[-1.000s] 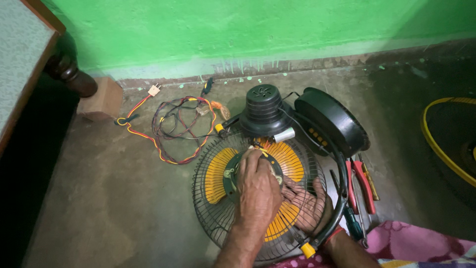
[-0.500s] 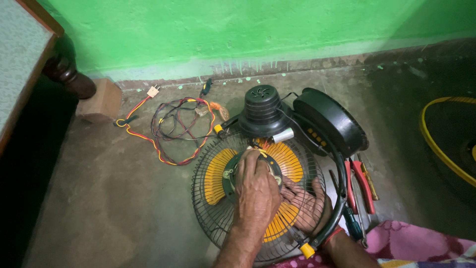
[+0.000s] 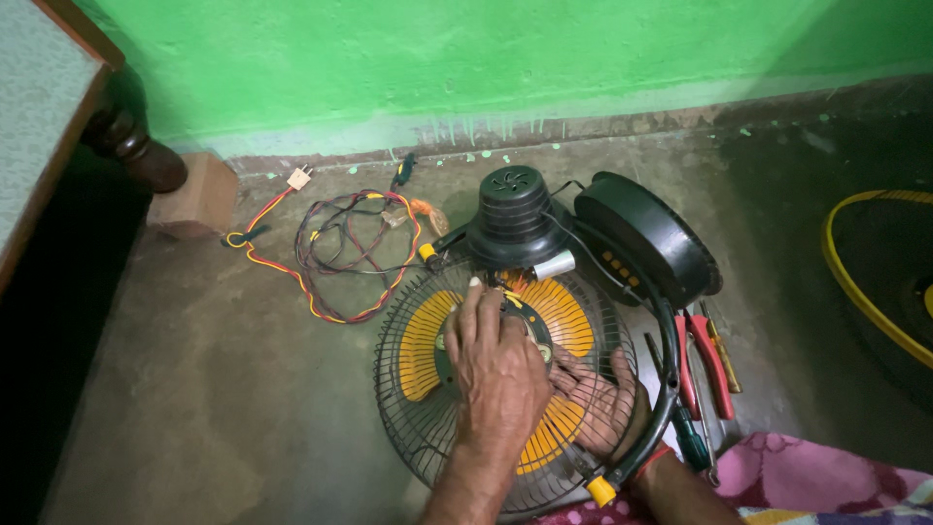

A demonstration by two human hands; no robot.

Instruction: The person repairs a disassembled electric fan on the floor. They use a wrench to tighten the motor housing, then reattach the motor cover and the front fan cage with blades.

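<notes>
- Lying flat on a bare concrete floor, a round wire fan guard [image 3: 408,408] with orange blades [image 3: 420,342] showing through the mesh; taking this guard as the landmark for all that follows.
- Resting palm-down over the guard's centre, the left hand [image 3: 498,374], fingers bunched and curled around the hub; pinching something small there or not, cannot tell.
- Lying just right of the centre, the right hand [image 3: 601,406], fingers spread flat against the mesh and partly tucked beneath the left hand.
- Sitting at the guard's far edge, touching it, a black ribbed motor housing [image 3: 513,219] with a small white cylinder [image 3: 554,264] beside it.
- Leaning just beyond the guard's far right edge, a black round base [image 3: 646,238].
- Sprawling off the guard's far left, a tangle of red, yellow and black wires [image 3: 340,248].
- Lying right of the guard, red-handled pliers [image 3: 705,360] and a screwdriver [image 3: 721,348].
- Standing well beyond the wires, by the green wall, a wooden block [image 3: 199,199].
</notes>
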